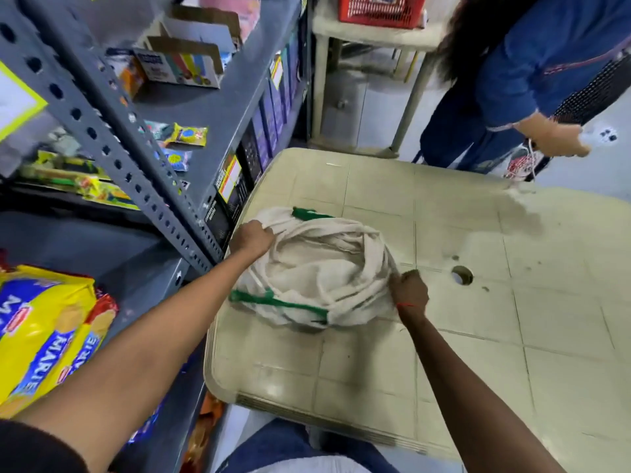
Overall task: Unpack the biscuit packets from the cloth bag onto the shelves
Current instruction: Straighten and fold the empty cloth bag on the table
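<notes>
Left hand (251, 237) grips cloth bag (317, 268) far-left rim | right hand (409, 289) pinches near-right | mouth up

A cream plastic table (461, 336) with a round hole carries a crumpled cloth bag (317, 271); beside it, grey metal shelves (205, 107) hold yellow biscuit packets (47, 329), small packets (187, 135) and open cartons (184, 63)

Inside of bag (317, 268) hidden by bunched cloth — contents impossible to tell. Fingertips of both hands (251, 237) (409, 291) buried in folds. Marie packets (41, 332) cut off at left edge. Labels on shelf (218, 110) boxes too blurred to read — bystander (532, 63) cropped at top.
</notes>
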A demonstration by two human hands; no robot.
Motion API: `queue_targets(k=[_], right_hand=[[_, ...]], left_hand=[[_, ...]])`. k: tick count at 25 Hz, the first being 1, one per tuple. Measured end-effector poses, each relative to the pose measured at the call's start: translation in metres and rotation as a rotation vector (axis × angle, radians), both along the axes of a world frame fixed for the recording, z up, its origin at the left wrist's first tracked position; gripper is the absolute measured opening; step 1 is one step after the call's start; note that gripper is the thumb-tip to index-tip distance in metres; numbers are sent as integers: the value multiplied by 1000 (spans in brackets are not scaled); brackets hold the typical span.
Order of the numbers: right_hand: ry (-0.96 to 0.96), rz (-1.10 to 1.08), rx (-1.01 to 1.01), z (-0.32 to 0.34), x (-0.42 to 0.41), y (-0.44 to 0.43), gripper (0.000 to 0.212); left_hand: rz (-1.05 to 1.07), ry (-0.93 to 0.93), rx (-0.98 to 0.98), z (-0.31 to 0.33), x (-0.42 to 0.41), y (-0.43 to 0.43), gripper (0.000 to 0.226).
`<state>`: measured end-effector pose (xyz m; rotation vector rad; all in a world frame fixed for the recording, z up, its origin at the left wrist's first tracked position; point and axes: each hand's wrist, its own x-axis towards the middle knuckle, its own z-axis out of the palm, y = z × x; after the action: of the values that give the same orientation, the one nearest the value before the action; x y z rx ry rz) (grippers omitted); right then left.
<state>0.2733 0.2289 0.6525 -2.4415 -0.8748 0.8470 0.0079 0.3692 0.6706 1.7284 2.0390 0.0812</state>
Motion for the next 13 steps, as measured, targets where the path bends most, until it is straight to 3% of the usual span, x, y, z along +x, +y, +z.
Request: queue_targets(k=[5,8,10,13], right_hand=[[-125,142,-29,7,-1,4,26],[-143,93,63,15,4,10,28],[62,-74,135,20,12,13,38],[686,-368,261,27,13,8,31]], left_hand=[[-71,20,-83,7,-13,-17,55],[-61,-18,-56,25,-15,-23,51],[-27,-44,-37,34,-19,-27,47],[3,-86,-20,41,-25,-35,42]])
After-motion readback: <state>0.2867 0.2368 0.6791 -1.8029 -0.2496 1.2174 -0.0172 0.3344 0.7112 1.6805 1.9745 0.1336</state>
